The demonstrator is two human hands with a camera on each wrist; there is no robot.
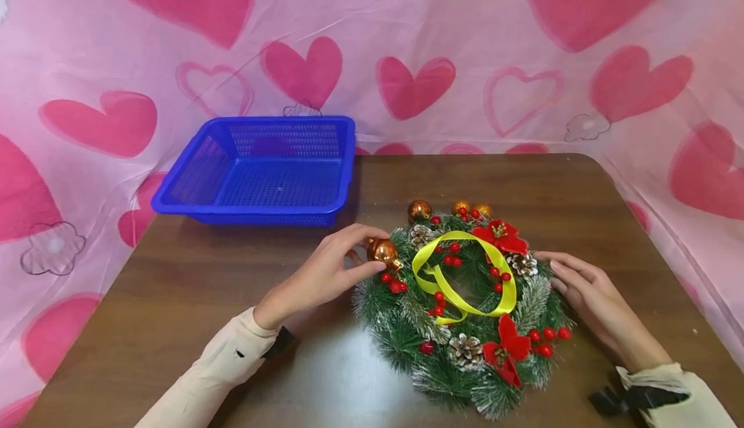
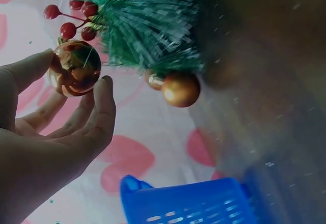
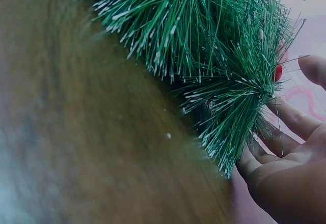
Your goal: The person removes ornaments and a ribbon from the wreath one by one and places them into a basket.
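Copper bauble (image 1: 382,252): one, shiny, at the far-left edge of the wreath, near red berries; cap toward the greenery; whether fastened, cannot tell.
Left hand (image 1: 325,270): thumb and fingers pinching the copper bauble from either side.
Wreath (image 1: 395,337): green, frosted tips, lying on the surface, right of centre.
Right hand (image 1: 604,312): at the wreath's right edge, fingers extended and touching the needles, thumb spread apart from them.
Ribbon (image 1: 510,289): yellow, looped, lying over the wreath's middle.
Flowers: two, red; one far (image 1: 502,237), one near (image 1: 507,350).
Pine cones: three in view, white-tipped; near one (image 1: 465,350) left of the near flower.
Other baubles: at the wreath's far edge, one dark copper (image 1: 419,210), two gold (image 1: 482,211) to its right.
Basket (image 1: 250,210): blue plastic, perforated, far left.
Surface (image 1: 325,376): brown, wood-grained.
Backdrop (image 1: 360,28): pink cloth, heart print.
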